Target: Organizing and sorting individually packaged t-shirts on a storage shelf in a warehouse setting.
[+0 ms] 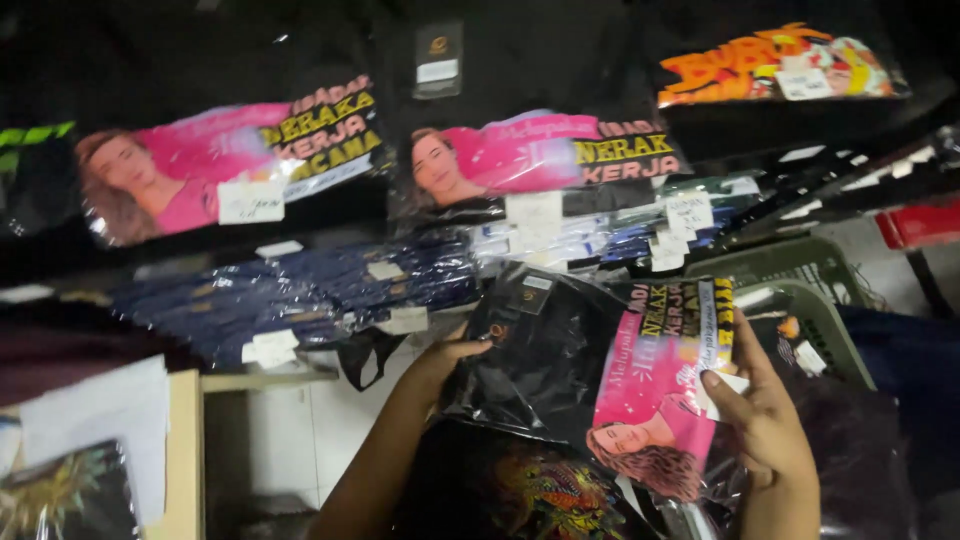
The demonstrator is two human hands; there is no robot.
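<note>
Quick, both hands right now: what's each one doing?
Left hand: closed on the left edge of the plastic-wrapped black shirt.
Right hand: closed on the same packet's right edge, thumb on its pink print.

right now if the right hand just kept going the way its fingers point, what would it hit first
The right hand holds the edge of a black plastic-wrapped shirt with a pink portrait print, fingers pointing up and away. Going straight on, it would probably first meet the stack of folded dark blue and white wrapped garments, though depth is unclear.
</note>
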